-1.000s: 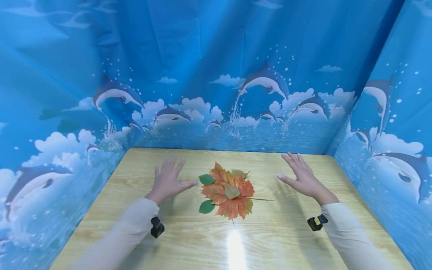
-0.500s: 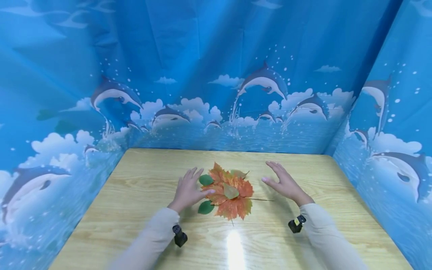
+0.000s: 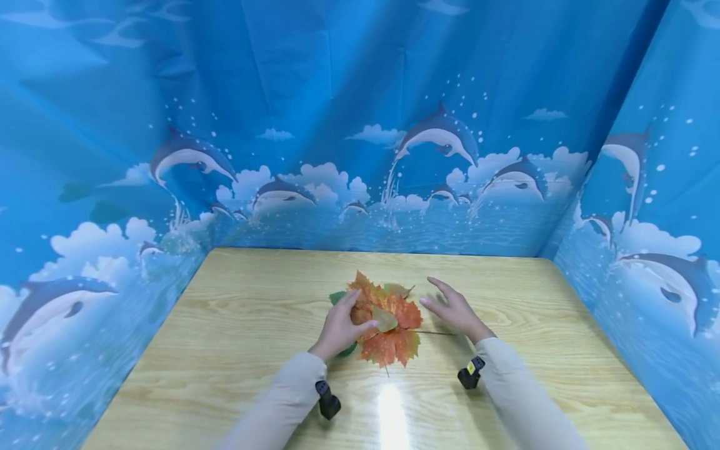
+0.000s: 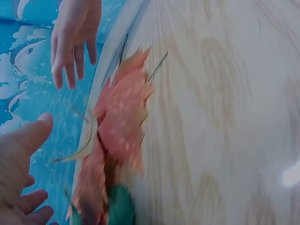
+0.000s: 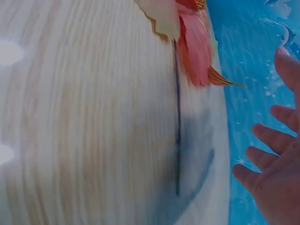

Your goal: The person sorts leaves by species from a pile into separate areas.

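A pile of orange-red maple leaves [image 3: 388, 347] lies mid-table, with a pale green leaf [image 3: 385, 319] on top and dark green leaves [image 3: 337, 297] along its left side. My left hand [image 3: 340, 325] hovers over the pile's left part, thumb and fingers spread apart, holding nothing. In the left wrist view its thumb [image 4: 35, 133] is beside the curled pale leaf [image 4: 86, 140]. To the right of the pile, my right hand [image 3: 455, 310] is held in the air with its fingers extended. The right wrist view shows a long thin stem [image 5: 177, 117] sticking out from the leaves near that hand.
The light wood table [image 3: 242, 350] carries the leaves and has a bright reflection [image 3: 392, 412] at its front. A blue curtain [image 3: 360, 125] printed with dolphins and clouds surrounds its back and sides. A small black camera [image 3: 328, 400] sits on the left wrist, another [image 3: 471, 373] on the right.
Both hands have moved inward. The left has come from the far left to over the leaves, now covering some of them; the right has come closer to the pile's right side. The leaves stay put.
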Demonstrator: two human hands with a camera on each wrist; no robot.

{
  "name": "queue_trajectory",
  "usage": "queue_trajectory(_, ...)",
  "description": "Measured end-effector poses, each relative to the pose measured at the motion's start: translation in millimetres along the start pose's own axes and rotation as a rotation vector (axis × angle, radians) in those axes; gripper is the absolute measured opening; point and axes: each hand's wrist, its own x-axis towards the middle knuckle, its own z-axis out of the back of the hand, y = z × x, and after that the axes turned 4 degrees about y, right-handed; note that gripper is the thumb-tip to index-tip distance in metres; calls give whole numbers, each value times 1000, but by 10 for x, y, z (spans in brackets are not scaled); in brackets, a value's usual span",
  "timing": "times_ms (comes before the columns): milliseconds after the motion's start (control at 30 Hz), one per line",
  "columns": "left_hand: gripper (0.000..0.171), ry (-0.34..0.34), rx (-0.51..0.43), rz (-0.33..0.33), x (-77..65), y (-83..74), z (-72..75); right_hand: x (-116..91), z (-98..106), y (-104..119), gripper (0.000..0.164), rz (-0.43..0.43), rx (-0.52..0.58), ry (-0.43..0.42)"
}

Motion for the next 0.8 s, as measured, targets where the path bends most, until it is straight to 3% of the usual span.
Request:
queue_trajectory(167, 74, -16, -97, 18, 42, -30, -138, 81, -124, -6, 66, -18, 46, -5)
queue_trajectory(367, 68, -62, -147, 77, 78, -110, -250, 177, -255, 23, 63, -14, 74, -36)
queue_trajectory(800, 60, -129, -148, 137, 147, -182, -333, 352, -436, 87, 52, -146, 189, -153)
